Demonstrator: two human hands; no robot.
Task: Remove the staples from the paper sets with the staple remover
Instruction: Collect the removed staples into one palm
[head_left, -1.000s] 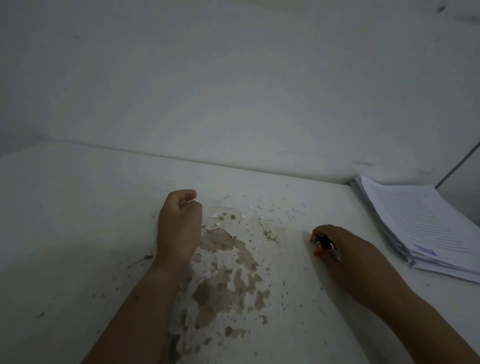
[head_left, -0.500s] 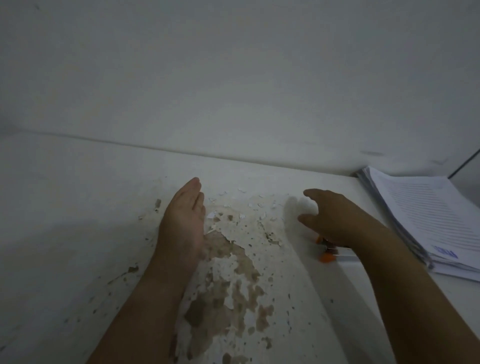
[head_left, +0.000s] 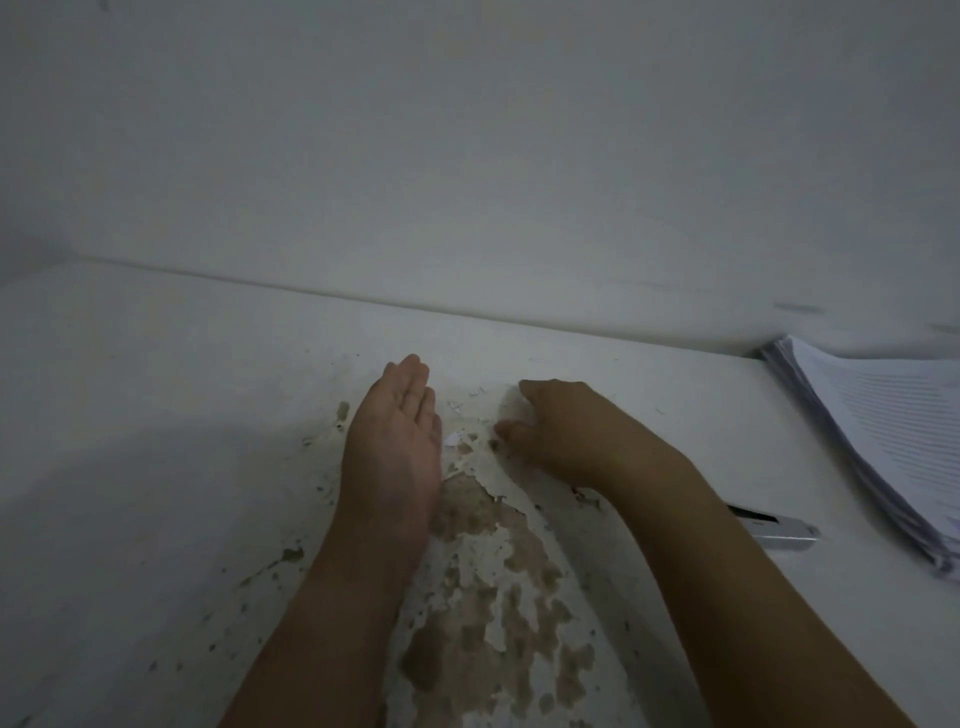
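Note:
My left hand (head_left: 395, 431) stands on its edge on the white table (head_left: 156, 467), fingers straight, palm facing right. My right hand (head_left: 566, 431) rests cupped on the table just to the right of it and holds nothing. Small white paper scraps (head_left: 454, 439) lie between the two hands. The staple remover (head_left: 779, 530) lies on the table behind my right forearm; only its silvery end with a black part shows. A stack of printed paper sets (head_left: 883, 441) sits at the right edge, against the wall.
The table top has a large patch of peeled paint with brown spots (head_left: 493, 597) running from between my hands toward me. A white wall (head_left: 467, 182) closes the far side of the table.
My right hand let go of the staple remover and moved left toward my left hand. My left hand uncurled from a fist to straight fingers.

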